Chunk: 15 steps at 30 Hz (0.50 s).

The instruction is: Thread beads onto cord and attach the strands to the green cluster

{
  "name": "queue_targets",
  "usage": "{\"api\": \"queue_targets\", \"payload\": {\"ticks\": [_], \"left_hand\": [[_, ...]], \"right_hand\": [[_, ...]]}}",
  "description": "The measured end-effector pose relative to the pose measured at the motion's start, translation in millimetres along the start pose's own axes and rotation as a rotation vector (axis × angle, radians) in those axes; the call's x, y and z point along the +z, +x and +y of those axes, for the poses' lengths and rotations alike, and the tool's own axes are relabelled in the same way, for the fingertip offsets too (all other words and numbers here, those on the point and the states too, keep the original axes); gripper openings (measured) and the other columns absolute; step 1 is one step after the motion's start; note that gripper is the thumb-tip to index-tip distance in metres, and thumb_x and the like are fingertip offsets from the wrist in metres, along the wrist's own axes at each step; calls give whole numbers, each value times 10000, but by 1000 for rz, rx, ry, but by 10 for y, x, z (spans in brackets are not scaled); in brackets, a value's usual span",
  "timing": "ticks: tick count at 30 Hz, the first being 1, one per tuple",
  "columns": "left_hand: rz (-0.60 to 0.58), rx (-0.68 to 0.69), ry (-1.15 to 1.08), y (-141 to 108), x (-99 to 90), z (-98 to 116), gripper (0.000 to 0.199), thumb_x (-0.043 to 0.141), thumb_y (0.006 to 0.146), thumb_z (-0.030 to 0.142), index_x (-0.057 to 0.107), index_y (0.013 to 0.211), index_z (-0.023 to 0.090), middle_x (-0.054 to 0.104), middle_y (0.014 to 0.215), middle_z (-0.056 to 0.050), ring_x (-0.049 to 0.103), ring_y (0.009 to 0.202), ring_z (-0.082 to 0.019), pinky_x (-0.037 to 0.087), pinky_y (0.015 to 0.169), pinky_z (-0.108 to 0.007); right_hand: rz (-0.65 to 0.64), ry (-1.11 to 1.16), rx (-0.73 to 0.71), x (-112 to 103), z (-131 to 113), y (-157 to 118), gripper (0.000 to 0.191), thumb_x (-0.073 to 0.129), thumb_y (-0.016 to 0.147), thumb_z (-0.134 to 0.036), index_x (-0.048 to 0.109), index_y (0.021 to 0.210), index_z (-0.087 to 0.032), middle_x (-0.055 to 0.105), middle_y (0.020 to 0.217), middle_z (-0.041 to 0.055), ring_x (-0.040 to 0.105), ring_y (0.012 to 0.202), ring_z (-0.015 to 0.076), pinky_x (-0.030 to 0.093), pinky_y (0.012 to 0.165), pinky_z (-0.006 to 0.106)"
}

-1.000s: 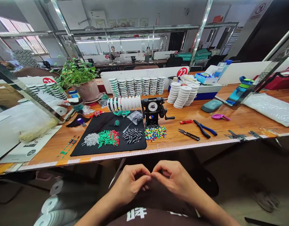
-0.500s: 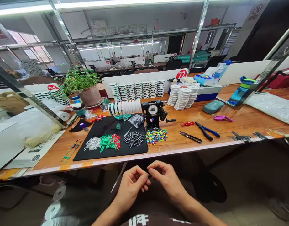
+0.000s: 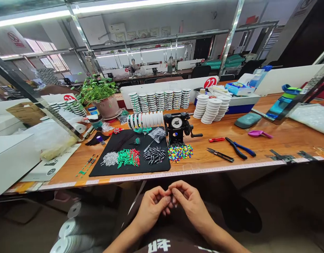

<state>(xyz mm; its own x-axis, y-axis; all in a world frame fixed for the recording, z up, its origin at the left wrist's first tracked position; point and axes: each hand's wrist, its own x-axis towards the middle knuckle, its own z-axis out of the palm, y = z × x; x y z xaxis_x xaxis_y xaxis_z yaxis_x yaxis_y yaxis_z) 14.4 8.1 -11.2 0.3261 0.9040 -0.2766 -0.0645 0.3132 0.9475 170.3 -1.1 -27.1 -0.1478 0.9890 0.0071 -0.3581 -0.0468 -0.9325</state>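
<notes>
My left hand (image 3: 154, 205) and my right hand (image 3: 187, 198) meet over my lap, below the table's front edge. Both are closed in a pinch, fingertips touching. Whatever lies between them is too small or hidden to make out. Beyond them on a black mat (image 3: 141, 171) lie silver pieces (image 3: 110, 159), green and red pieces (image 3: 128, 158) and black pieces (image 3: 154, 155). Multicoloured beads (image 3: 180, 153) are heaped on the wood beside the mat. A black hand-cranked winder (image 3: 177, 127) stands behind them, with a row of white spools (image 3: 148, 119) on its shaft.
To the right lie thread snips (image 3: 220, 154), blue-handled pliers (image 3: 240, 148), a red tool (image 3: 216, 140) and a pink scoop (image 3: 259, 134). Stacked white spools (image 3: 211, 109) and wound spools (image 3: 160, 101) stand behind. A potted plant (image 3: 106, 105) is at the back left; metal posts frame the table.
The view has shifted, so the table things appear farther right. My hands have drawn closer together and their fingertips now touch.
</notes>
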Motion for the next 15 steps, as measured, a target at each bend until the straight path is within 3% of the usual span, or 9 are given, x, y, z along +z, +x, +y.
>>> {"api": "queue_targets", "payload": {"ticks": [4,9,15], "left_hand": [[5,-48,-140,14,-29,-38,507,861,673,551,558,718,146,670,617,5,531,480,-44,379,474,-137],[-62,-68,-109,0,-11,-59,506,854,685,547,544,736,150,663,600,4,531,462,-48,372,467,-143],[-104,-80,-29,17,-7,-82,528,826,690,588,512,734,165,653,610,0,538,472,-69,387,480,-168]], "right_hand": [[-14,-22,-3,-26,11,0,353,773,850,-498,758,980,-171,741,947,91,652,765,168,527,714,272],[16,-42,39,-36,17,21,385,807,790,-533,767,823,-151,709,730,52,578,605,130,480,598,241],[-14,-85,6,-21,-17,11,379,762,830,-522,707,817,-148,670,718,30,560,605,126,458,581,228]]}}
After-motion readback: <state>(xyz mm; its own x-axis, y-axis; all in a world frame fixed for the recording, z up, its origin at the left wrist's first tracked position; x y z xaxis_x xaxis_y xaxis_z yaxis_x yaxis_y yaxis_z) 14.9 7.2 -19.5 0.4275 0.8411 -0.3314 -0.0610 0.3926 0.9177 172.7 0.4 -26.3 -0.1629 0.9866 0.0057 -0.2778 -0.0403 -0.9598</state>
